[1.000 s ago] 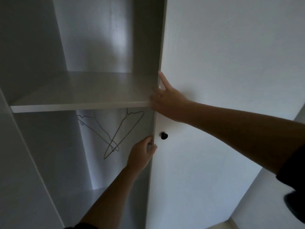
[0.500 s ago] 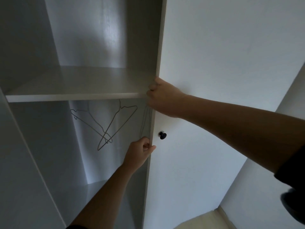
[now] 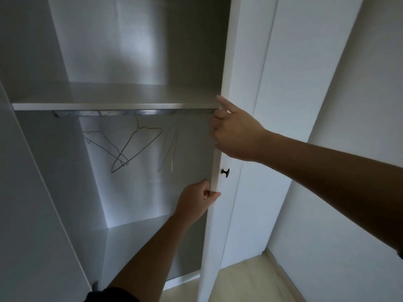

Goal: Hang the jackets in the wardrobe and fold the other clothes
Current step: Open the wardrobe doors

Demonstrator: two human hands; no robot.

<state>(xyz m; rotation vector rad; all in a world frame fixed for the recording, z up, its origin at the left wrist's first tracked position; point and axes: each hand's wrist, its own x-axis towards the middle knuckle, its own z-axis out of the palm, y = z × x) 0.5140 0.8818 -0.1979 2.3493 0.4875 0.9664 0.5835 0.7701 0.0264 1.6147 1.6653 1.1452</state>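
Note:
A white wardrobe stands open in front of me. Its right door [image 3: 246, 127] is swung out edge-on, with a small black knob [image 3: 225, 172]. My right hand [image 3: 236, 136] grips the door's edge just below the shelf [image 3: 113, 106], forefinger stretched up. Lower down, my left hand [image 3: 197, 200] pinches the same edge, thumb on the front. Under the shelf runs a metal rail [image 3: 122, 112] with thin wire hangers [image 3: 135, 149] on it; two more hangers [image 3: 171, 149] hang near the door. No jackets or other clothes are in view.
The wardrobe's left side panel [image 3: 32, 192] slants across the left. A white wall [image 3: 349, 105] stands close on the right, with pale wooden floor [image 3: 250, 282] at its foot. The upper compartment and the wardrobe bottom hold nothing that I can see.
The door has swung further open, showing the rail and more of the inside. Both hands stayed on the door's edge and moved right with it; my view has dropped a little.

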